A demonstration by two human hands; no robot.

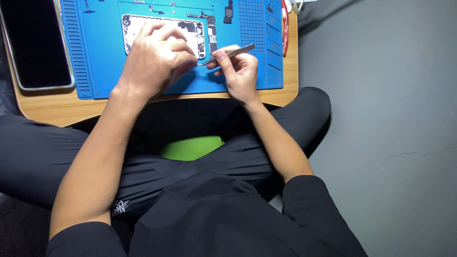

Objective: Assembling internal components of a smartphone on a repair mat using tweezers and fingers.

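An opened phone body (200, 33) with bare circuitry lies on a blue repair mat (104, 71). My left hand (154, 59) rests on top of it, fingers curled, covering most of its lower half. My right hand (238, 71) pinches metal curved-tip tweezers (233, 51), whose tip points left toward the fingertips of my left hand at the phone's lower right corner. What the tip touches is hidden.
A detached black phone screen (35, 43) lies at the left on the small wooden table (52, 109). Small parts (228, 12) sit on the mat's far side, a red-handled tool (284, 26) at its right edge. Grey floor is at the right, a green object (190, 146) under my crossed legs.
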